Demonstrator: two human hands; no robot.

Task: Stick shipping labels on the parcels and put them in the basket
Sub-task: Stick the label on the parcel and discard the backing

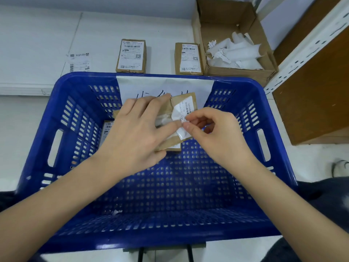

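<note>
Parcel under left hand, label crumpled, text unreadable

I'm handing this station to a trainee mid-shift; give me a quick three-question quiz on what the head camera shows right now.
1. True or false: the left hand holds the brown parcel above the blue basket.
2. What is the right hand pinching? A) the crumpled white label on the held parcel B) the basket rim C) a pen
3. How many labelled parcels stand on the white table beyond the basket?

Key
1. True.
2. A.
3. Two: one on the left and one on the right, beside the cardboard box of backing-paper scraps.
</note>
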